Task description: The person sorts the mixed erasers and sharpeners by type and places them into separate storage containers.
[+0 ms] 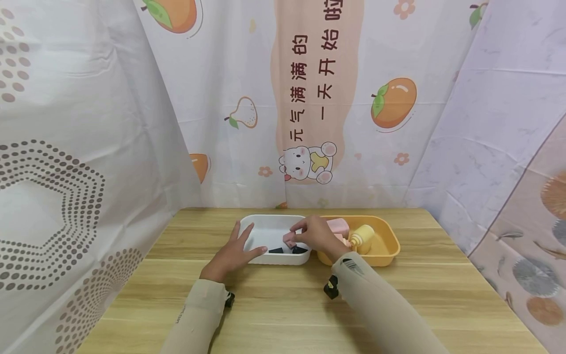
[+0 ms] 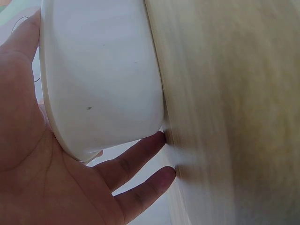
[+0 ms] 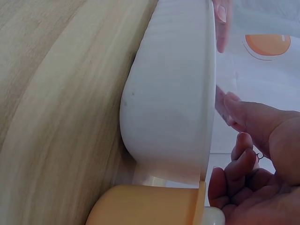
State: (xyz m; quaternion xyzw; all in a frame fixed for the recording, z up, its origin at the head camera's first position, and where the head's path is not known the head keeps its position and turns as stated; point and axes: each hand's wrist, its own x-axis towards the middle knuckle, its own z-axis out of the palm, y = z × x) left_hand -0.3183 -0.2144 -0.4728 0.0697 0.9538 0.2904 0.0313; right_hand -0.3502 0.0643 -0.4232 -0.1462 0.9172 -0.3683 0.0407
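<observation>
My left hand rests at the left end of a white plastic bin, fingers spread and thumb by the front rim. In the left wrist view its palm and fingers lie around the bin's end. Over the bin's right part, my right hand pinches a small pink blocky thing between thumb and fingertips; its exact kind cannot be made out. Two dark flat pieces lie in the bin near the front wall. The right wrist view shows the pinched thing just past the rim, mostly hidden.
A yellow-orange bin adjoins the white one on the right. Inside it are a yellow bottle with a nozzle and a pink container. Both bins stand on a wooden table, with a printed curtain behind.
</observation>
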